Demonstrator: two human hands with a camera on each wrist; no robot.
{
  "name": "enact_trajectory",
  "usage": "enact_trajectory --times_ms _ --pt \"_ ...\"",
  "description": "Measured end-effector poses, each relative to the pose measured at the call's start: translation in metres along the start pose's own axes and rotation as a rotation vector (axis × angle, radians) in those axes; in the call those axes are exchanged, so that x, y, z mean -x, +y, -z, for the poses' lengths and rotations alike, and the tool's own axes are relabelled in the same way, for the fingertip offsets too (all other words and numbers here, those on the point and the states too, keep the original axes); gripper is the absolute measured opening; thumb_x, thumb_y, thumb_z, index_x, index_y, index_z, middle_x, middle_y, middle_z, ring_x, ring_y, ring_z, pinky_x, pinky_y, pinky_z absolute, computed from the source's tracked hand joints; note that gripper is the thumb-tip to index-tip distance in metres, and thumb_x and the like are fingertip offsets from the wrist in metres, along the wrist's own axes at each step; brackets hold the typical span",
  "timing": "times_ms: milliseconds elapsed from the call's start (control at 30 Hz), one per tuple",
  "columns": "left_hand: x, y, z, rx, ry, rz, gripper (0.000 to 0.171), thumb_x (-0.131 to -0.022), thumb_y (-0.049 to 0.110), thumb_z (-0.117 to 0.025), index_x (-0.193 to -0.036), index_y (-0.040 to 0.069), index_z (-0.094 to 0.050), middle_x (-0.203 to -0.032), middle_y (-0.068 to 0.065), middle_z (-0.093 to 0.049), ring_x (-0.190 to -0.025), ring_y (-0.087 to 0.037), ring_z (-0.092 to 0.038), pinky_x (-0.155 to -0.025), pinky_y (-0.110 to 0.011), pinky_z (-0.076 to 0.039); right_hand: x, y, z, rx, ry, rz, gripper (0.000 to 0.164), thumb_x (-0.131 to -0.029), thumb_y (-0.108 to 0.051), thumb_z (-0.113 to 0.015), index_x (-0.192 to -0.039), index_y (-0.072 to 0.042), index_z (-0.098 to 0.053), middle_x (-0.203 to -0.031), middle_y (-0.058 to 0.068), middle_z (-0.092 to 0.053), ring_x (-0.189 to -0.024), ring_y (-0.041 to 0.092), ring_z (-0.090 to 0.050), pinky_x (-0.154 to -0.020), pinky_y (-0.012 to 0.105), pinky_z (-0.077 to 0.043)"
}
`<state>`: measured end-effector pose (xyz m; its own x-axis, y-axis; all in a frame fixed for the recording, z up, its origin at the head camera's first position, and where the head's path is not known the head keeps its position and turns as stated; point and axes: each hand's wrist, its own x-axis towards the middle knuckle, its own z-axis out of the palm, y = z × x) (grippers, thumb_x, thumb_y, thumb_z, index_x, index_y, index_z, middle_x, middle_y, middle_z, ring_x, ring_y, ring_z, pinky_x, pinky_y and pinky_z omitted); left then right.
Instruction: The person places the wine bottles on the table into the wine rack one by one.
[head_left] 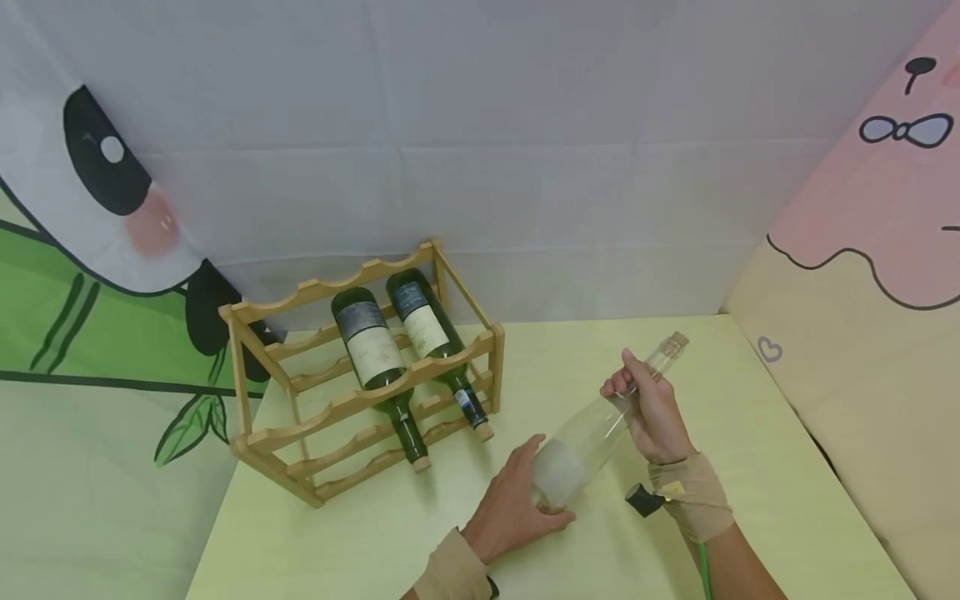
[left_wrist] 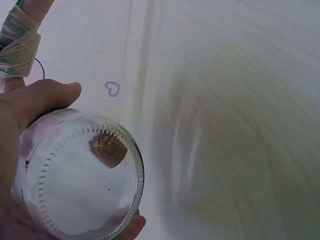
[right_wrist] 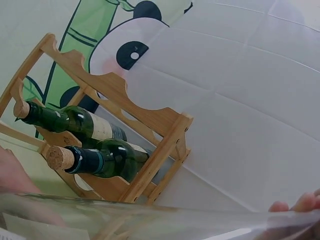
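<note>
A clear glass bottle (head_left: 596, 437) with a pale label lies slanted between both hands, its cork (head_left: 677, 339) pointing up and to the right. My right hand (head_left: 658, 417) grips it by the neck. Around its base curls my left hand (head_left: 513, 504), thumb on one side and fingers on the other. The left wrist view looks straight at the round ridged base (left_wrist: 75, 195), with brown cork showing through the glass. Along the bottom of the right wrist view runs the bottle's side (right_wrist: 165, 217), with right fingertips (right_wrist: 305, 202) at its edge.
Left of the hands stands a wooden wine rack (head_left: 330, 412). Two corked green bottles, one (head_left: 372, 350) left of the other (head_left: 423, 321), lie in its upper row, necks toward me. A cloth wall (head_left: 525, 200) closes off the back of the pale table (head_left: 750, 433).
</note>
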<state>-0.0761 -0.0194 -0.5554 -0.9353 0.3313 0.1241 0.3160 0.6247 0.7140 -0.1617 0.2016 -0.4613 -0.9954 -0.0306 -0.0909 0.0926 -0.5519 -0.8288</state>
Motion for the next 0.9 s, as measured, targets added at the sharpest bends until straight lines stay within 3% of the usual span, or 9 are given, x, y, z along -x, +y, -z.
enact_trajectory --times_ms 200,367,900 --pt "0.0004 0.0000 0.0006 0.015 -0.033 0.030 0.095 -0.072 0.048 -0.081 -0.150 0.019 -0.035 -0.118 -0.002 -0.060 -0.094 -0.015 -0.059 -0.069 -0.025 -0.046 0.0006 0.0007 -0.0004 0.004 -0.012 0.003 0.033 -0.103 -0.025 -0.054 -0.075 -0.010 -0.050 -0.071 0.002 -0.053 -0.070 0.017 -0.057 -0.087 0.033 -0.048" --pt "-0.0010 -0.0014 0.0013 0.040 -0.053 0.032 0.084 -0.073 0.045 -0.080 -0.143 0.019 -0.041 -0.107 0.001 -0.062 -0.086 -0.012 -0.059 -0.065 -0.022 -0.044 0.0007 0.0017 0.0001 0.005 -0.021 0.005 0.033 -0.103 -0.025 -0.054 -0.075 -0.010 -0.050 -0.071 0.002 -0.053 -0.071 0.017 -0.057 -0.085 0.032 -0.048" --pt "0.0008 -0.0033 0.0024 0.047 -0.050 0.007 0.073 -0.070 0.041 -0.080 -0.132 0.017 -0.048 -0.100 0.006 -0.061 -0.083 -0.011 -0.059 -0.064 -0.020 -0.044 0.0036 0.0068 0.0037 -0.003 -0.009 -0.004 0.034 -0.104 -0.027 -0.053 -0.074 -0.011 -0.049 -0.070 0.000 -0.051 -0.071 0.016 -0.056 -0.083 0.032 -0.047"
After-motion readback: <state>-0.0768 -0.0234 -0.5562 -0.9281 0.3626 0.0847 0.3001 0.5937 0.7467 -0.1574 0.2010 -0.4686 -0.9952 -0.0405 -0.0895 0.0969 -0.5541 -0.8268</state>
